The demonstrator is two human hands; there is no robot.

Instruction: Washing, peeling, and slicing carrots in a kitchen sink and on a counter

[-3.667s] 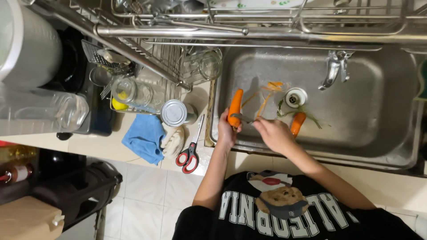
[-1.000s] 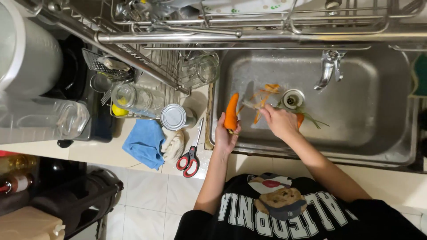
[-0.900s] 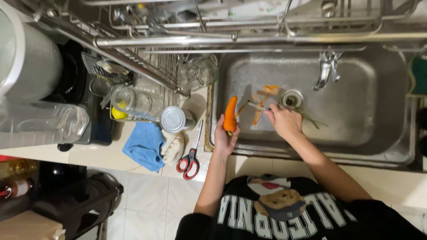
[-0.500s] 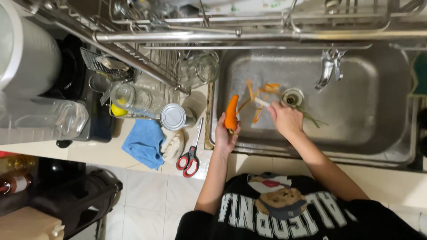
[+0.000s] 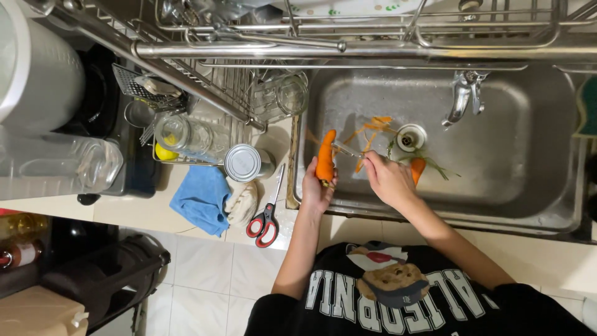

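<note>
My left hand point(image 5: 316, 186) grips the carrot point(image 5: 326, 163) over the sink point(image 5: 497, 205); my right hand point(image 5: 388, 180) pinches a peeler point(image 5: 347, 150) at three o'clock. Peels lie near the drain point(image 5: 410, 137); I judge peeling partway done.

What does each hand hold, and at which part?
Left hand grips the carrot by its lower end. Right hand holds a peeler by its handle.

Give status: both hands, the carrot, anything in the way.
Left hand grips carrot upright over sink. Right hand holds peeler against it. Peelings by drain; second carrot beside right hand. Nothing blocking.
</note>
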